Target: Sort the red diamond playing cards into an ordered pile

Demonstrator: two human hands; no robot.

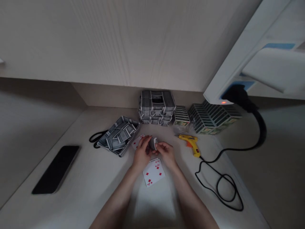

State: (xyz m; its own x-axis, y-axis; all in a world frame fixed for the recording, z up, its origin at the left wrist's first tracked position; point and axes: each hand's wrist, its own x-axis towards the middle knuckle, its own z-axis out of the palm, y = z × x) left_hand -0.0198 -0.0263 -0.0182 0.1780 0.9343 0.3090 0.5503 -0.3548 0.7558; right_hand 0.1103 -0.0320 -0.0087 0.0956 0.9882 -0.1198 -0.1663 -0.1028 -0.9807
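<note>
A patterned playing card [153, 143], which looks bent or folded, is held between my two hands in the middle of the table. Fingers of my left hand [142, 154] close on its left side, and my right hand [166, 153] pinches its right side. Whether it is one card or more I cannot tell. Just below the hands lies a small pile of face-up playing cards [153, 174] with red diamonds. Another face-up card [136, 142] is partly hidden behind my left hand. To the left stands a tray built of cards [102, 141] with several folded cards inside.
Behind the hands stands a block-like structure of folded cards [157, 109]. Card boxes [181, 116] are stacked beside it. A yellow glue gun [192, 141] lies right, its black cable [221, 190] looping toward a power strip [228, 79]. Black scissors handles [96, 138] and a phone [57, 168] lie left.
</note>
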